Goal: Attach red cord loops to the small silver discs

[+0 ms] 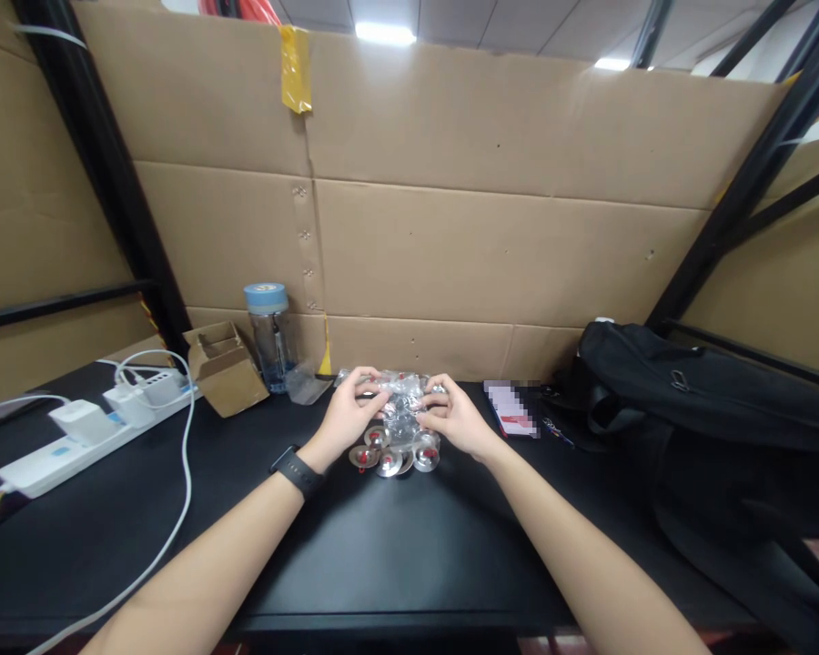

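Between my two hands is a transparent plastic bag [402, 426], crinkled and shiny. My left hand [356, 411] pinches its left side with thumb and fingers, and a black watch band circles that wrist. On the opposite side, my right hand [454, 417] grips the bag with bent fingers. Several small round metal discs with red centres, like finger cymbals [389, 462], lie on the black table [396, 555] just in front of the bag. One more disc [426, 453] sits at the bag's lower right corner. Further shiny pieces behind the bag are partly hidden by my fingers.
To the left stand a white power strip [61, 459] with chargers and cable, an open cardboard box [228, 373] and a blue-lidded bottle [269, 337]. A phone [510, 408] and a black backpack [710, 400] lie right. Cardboard panels [450, 255] wall the back.
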Demonstrator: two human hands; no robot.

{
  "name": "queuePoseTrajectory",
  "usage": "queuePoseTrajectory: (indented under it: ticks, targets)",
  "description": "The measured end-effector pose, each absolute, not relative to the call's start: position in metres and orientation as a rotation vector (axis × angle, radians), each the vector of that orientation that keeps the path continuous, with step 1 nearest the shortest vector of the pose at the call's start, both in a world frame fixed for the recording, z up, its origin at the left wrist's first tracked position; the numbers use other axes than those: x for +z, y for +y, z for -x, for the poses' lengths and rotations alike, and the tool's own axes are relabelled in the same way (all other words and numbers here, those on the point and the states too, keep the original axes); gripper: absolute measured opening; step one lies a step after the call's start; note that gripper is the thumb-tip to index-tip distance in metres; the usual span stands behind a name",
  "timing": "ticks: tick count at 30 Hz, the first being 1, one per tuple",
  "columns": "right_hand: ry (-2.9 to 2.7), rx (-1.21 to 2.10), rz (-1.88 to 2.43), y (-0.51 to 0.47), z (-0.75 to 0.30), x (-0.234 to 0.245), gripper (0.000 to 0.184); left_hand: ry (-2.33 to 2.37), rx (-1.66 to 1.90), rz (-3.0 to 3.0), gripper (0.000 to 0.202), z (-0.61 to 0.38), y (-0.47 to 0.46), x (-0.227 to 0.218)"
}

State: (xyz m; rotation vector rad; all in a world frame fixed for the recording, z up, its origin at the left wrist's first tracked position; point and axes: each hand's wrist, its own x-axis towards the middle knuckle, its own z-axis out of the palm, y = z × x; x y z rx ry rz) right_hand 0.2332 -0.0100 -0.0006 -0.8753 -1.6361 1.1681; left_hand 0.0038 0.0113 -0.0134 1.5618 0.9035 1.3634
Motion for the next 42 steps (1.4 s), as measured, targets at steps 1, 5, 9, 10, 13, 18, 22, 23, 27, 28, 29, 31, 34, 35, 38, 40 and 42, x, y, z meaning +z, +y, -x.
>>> queuePoseTrajectory:
  ticks: [1,5,9,10,13,18,22,23,27,28,29,31,34,35,38,40,42]
  targets:
    - [-1.666,1.154,0.871,-0.01,-0.234,0.0,0.035,0.897,1.362,-1.565,0.04,-0.003,0.012,-0.013]
    - [-1.809,1.115,0.946,-0.013,-0.235,0.003,0.037,0.93,1.337,-1.657,0.025,-0.001,0.011,-0.008]
    - [-1.831,1.102,0.938,-0.018,-0.234,0.008,0.068,0.939,1.347,-1.692,0.041,0.0,0.009,-0.003]
    - [-1.826,1.099,0.93,-0.019,-0.233,0.009,0.071,0.919,1.351,-1.701,0.047,0.0,0.009,-0.003]
    - [-1.799,1.099,0.9,-0.019,-0.232,0.01,0.076,0.844,1.374,-1.695,0.061,0.0,0.009,-0.005]
    - [-1.752,1.097,0.816,-0.014,-0.234,0.007,0.071,0.785,1.189,-1.617,0.079,-0.002,0.008,-0.008]
    - [-1.737,1.087,0.823,-0.013,-0.235,0.005,0.076,0.76,1.082,-1.651,0.074,-0.001,0.006,-0.005]
    - [-1.743,1.094,0.822,-0.013,-0.234,0.005,0.078,0.745,1.072,-1.671,0.075,0.0,0.005,-0.004]
    - [-1.792,1.142,0.853,-0.015,-0.233,0.004,0.069,0.725,1.008,-1.772,0.067,-0.001,0.001,-0.003]
    - [-1.8,1.145,0.868,-0.014,-0.233,0.004,0.066,0.736,0.987,-1.81,0.058,-0.002,0.0,-0.003]
    - [-1.806,1.14,0.883,-0.014,-0.232,0.003,0.064,0.75,0.965,-1.855,0.05,-0.002,0.0,-0.003]
    - [-1.824,1.105,0.907,-0.013,-0.232,0.001,0.063,0.794,0.951,-1.964,0.04,0.0,0.001,-0.002]
    - [-1.856,1.019,0.933,-0.012,-0.234,0.0,0.062,1.021,1.082,-2.176,0.041,0.018,0.014,0.0]
    - [-1.857,0.992,0.942,-0.011,-0.235,-0.001,0.061,1.157,1.132,-2.268,0.043,0.028,0.021,0.0]
    - [-1.87,0.931,0.976,-0.01,-0.238,-0.001,0.059,1.617,1.341,-2.278,0.046,0.067,0.04,0.0]
    - [-1.901,0.893,0.99,-0.01,-0.239,-0.001,0.06,1.868,1.391,-2.209,0.043,0.089,0.048,-0.002]
    - [-1.937,0.868,0.996,-0.011,-0.239,-0.001,0.059,2.057,1.373,-2.173,0.042,0.104,0.052,-0.005]
